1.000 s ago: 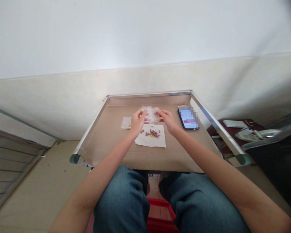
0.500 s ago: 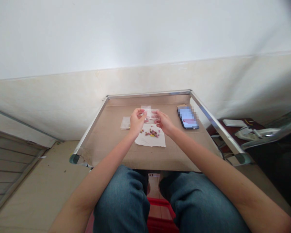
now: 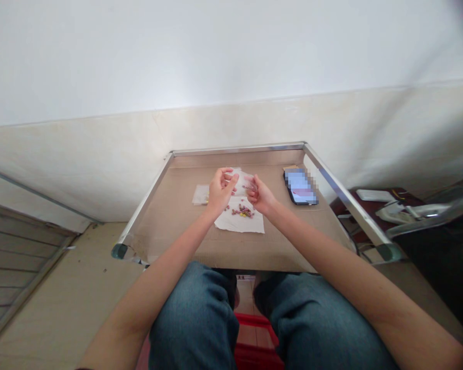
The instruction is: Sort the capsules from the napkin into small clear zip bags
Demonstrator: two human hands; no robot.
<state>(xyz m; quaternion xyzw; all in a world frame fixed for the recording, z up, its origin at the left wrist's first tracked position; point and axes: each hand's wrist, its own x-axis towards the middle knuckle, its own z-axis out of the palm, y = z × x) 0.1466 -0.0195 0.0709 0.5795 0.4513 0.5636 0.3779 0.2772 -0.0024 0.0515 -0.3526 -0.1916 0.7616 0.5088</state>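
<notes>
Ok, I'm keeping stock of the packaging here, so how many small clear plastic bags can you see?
2. One bag lies flat on the cardboard; the other bag is up between the left hand and right hand. More could be hidden behind the hands.

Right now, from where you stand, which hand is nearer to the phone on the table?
The right hand is nearer: it is to the left of the phone in view, not touching it. The left hand is farther away, on the far side of the right hand.

place: plain indoor room | shows: tiled floor, metal-framed table
</notes>
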